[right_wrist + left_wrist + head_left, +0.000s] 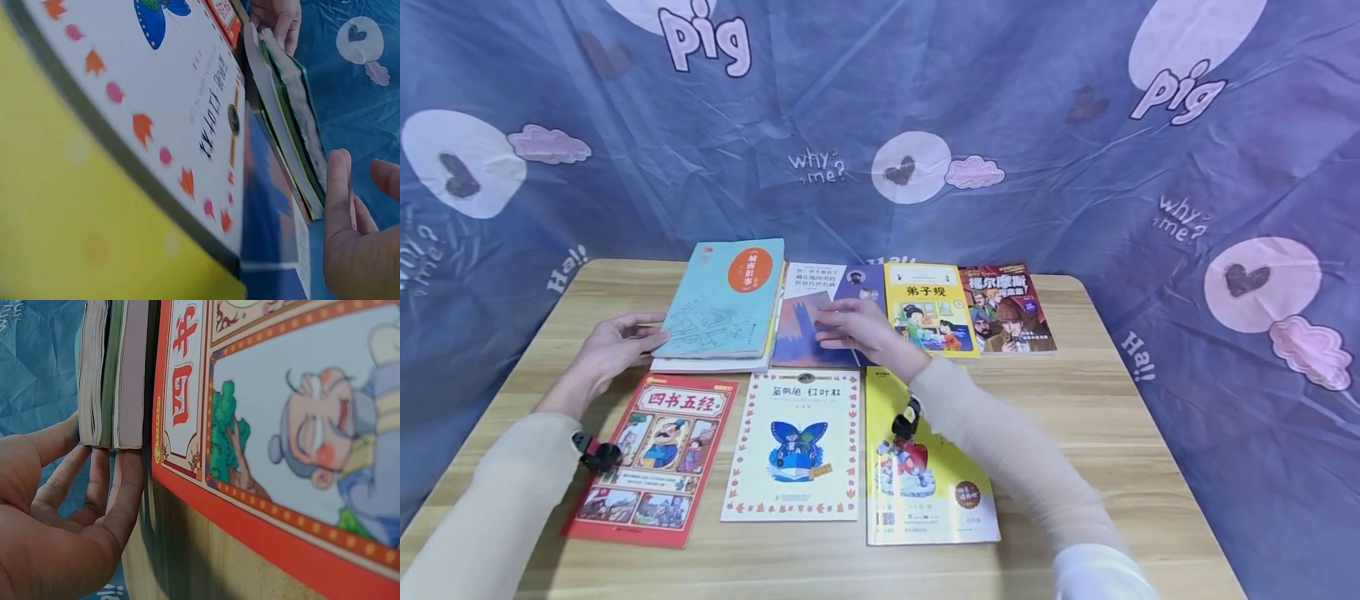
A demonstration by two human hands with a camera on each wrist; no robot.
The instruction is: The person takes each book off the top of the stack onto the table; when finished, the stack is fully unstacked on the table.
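A stack of books, topped by a teal book (722, 300) with an orange oval, lies at the back left. My left hand (617, 354) is at the stack's left side. In the left wrist view, that hand's fingertips (128, 464) touch the ends of the stacked books (112, 375), with the thumb by the top cover. My right hand (861, 329) is over a purple-and-white book (808, 333), right of the stack. Its fingers point toward the stack with the thumb apart, and nothing is held; the right wrist view shows this hand (359, 231) beside the stack's edge.
A yellow book (928, 312) and a dark comic-style book (1009, 308) continue the back row. In front lie a red book (651, 458), a white butterfly book (793, 492) and a yellow-and-white book (936, 508), partly under the right forearm. A blue patterned cloth (1037, 100) hangs behind the wooden table (1097, 392).
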